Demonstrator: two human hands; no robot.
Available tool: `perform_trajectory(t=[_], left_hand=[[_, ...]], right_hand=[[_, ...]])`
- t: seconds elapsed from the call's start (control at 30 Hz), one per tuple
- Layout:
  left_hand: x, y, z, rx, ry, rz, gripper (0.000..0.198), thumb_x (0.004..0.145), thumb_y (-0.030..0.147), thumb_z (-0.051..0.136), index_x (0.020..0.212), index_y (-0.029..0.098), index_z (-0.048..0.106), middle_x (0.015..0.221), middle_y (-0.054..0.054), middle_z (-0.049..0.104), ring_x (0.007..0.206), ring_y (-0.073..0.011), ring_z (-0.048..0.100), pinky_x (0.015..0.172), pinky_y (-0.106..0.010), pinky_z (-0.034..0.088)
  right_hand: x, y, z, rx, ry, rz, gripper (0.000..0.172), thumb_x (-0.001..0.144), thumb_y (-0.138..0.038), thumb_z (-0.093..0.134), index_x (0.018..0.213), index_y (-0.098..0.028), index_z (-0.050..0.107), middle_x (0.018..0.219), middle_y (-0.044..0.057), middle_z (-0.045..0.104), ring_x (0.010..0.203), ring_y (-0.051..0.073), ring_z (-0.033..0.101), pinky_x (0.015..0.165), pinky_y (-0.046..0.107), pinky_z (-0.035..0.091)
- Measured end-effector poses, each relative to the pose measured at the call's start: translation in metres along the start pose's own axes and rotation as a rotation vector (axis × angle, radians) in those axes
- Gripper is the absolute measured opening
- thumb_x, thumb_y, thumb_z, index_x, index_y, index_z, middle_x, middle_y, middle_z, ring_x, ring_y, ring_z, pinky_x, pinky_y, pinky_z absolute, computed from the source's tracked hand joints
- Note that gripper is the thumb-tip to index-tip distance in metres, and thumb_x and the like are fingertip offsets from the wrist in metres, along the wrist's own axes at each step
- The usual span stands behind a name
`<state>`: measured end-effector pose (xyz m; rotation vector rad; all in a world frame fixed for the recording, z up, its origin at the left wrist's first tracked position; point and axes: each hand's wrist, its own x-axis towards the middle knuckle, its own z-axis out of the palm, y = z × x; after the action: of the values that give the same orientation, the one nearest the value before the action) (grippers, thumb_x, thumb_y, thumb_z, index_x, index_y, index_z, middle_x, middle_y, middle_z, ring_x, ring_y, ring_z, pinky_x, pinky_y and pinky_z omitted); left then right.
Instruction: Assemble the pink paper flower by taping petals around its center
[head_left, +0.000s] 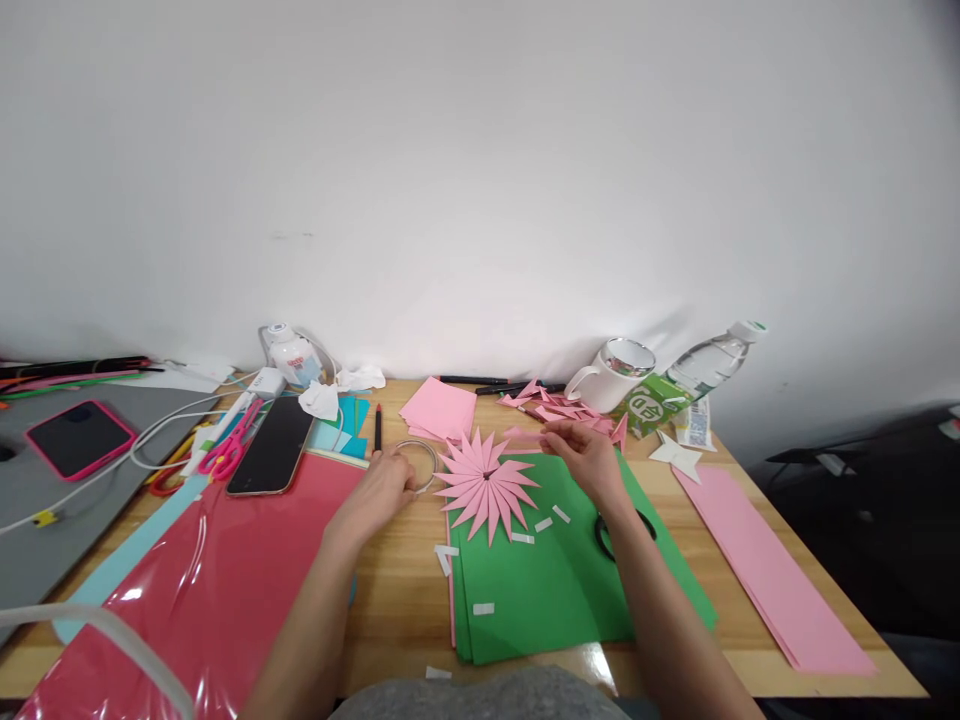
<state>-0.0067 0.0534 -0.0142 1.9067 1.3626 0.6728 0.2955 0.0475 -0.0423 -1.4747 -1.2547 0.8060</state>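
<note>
My left hand point(380, 488) is closed, its curled fingers on the near left edge of a roll of clear tape point(421, 462). Beside the roll lies a pink folded-paper star wheel point(486, 478) with many points and a dark centre. My right hand point(583, 458) pinches what looks like a pink paper piece point(527, 434), its end jutting left from the fingertips. Under this hand and the wheel are stacked green paper sheets point(555, 600). Short white tape-like strips point(484, 608) lie on the green paper. Black-handled scissors point(603, 538) are partly covered by my right forearm.
Pink squares point(439, 405), folded pink pieces point(559, 408), a white mug point(611, 375), a green box point(651, 404) and a bottle point(716, 358) stand along the wall. At left are a phone point(271, 447), pink scissors point(232, 450) and a red packet point(217, 580). Pink strips point(776, 570) lie right.
</note>
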Motion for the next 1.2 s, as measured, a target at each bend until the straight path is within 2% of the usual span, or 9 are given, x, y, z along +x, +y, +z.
perform_trajectory(t=[0.13,0.23,0.33,0.47,0.57,0.7,0.87,0.97,1.2], left_hand=[[0.002,0.013,-0.009,0.086,0.141,-0.085,0.007,0.069,0.02,0.056,0.062,0.021,0.053,0.057,-0.001,0.055,0.059,-0.019,0.051,0.061,-0.031,0.034],[0.005,0.022,-0.013,-0.346,0.278,-0.201,0.015,0.073,0.033,0.057,0.075,0.02,0.052,0.06,0.0,0.057,0.054,-0.0154,0.052,0.053,-0.026,0.038],[0.008,0.031,-0.008,-0.836,0.22,-0.221,0.035,0.069,0.05,0.061,0.075,0.016,0.052,0.058,0.001,0.053,0.055,-0.0128,0.051,0.053,-0.025,0.041],[0.012,0.04,0.005,-1.119,0.106,-0.24,0.053,0.066,0.066,0.054,0.066,0.014,0.053,0.058,0.0,0.049,0.053,-0.0096,0.044,0.052,-0.024,0.039],[0.013,0.044,0.013,-1.115,0.102,-0.255,0.051,0.071,0.065,0.05,0.058,0.015,0.049,0.052,0.003,0.041,0.05,-0.0083,0.039,0.05,-0.023,0.035],[0.012,0.045,0.015,-1.036,0.131,-0.267,0.045,0.075,0.052,0.056,0.05,0.016,0.044,0.049,0.005,0.035,0.049,-0.008,0.038,0.049,-0.022,0.033],[0.006,0.048,0.014,-1.035,0.119,-0.264,0.036,0.074,0.045,0.059,0.054,0.016,0.049,0.05,0.004,0.039,0.05,-0.0082,0.04,0.051,-0.023,0.033],[0.0,0.051,0.014,-1.046,0.072,-0.225,0.033,0.073,0.043,0.061,0.058,0.015,0.053,0.052,0.003,0.043,0.054,-0.009,0.042,0.054,-0.023,0.036],[-0.012,0.047,0.02,-1.096,0.028,-0.141,0.028,0.074,0.041,0.062,0.067,0.014,0.059,0.064,-0.001,0.053,0.064,-0.0116,0.048,0.062,-0.025,0.041]], right_hand=[[-0.024,0.009,-0.029,-0.459,0.024,-0.086,0.025,0.077,-0.028,0.05,0.096,-0.018,0.063,0.095,0.009,0.069,0.08,0.022,0.066,0.072,0.036,0.051],[-0.049,0.013,-0.056,-0.859,0.026,-0.083,0.023,0.076,-0.019,0.046,0.088,-0.02,0.065,0.084,0.008,0.07,0.074,0.023,0.065,0.066,0.034,0.048],[-0.071,0.017,-0.071,-1.106,-0.063,-0.044,0.023,0.071,-0.014,0.05,0.088,-0.019,0.065,0.08,0.008,0.067,0.073,0.023,0.064,0.059,0.031,0.044],[-0.082,0.022,-0.072,-1.212,-0.117,0.029,0.025,0.072,-0.014,0.052,0.095,-0.018,0.063,0.085,0.01,0.062,0.068,0.022,0.063,0.053,0.028,0.041],[-0.082,0.022,-0.068,-1.236,-0.069,0.048,0.025,0.073,-0.01,0.05,0.094,-0.015,0.062,0.083,0.012,0.061,0.068,0.024,0.062,0.054,0.031,0.043],[-0.086,0.02,-0.053,-0.999,0.061,-0.239,0.026,0.079,-0.011,0.042,0.096,-0.016,0.062,0.093,0.013,0.062,0.085,0.025,0.062,0.072,0.036,0.049],[-0.108,0.024,-0.012,-0.738,-0.061,-0.526,0.026,0.087,-0.021,0.042,0.105,-0.018,0.06,0.108,0.014,0.061,0.101,0.026,0.058,0.082,0.042,0.051],[-0.125,0.023,0.008,-0.725,-0.079,-0.546,0.026,0.087,-0.018,0.043,0.108,-0.017,0.059,0.11,0.015,0.059,0.108,0.027,0.053,0.084,0.044,0.05],[-0.152,0.004,0.028,-0.633,-0.232,-0.571,0.023,0.088,-0.014,0.041,0.101,-0.018,0.059,0.097,0.01,0.062,0.092,0.022,0.057,0.076,0.037,0.053]])
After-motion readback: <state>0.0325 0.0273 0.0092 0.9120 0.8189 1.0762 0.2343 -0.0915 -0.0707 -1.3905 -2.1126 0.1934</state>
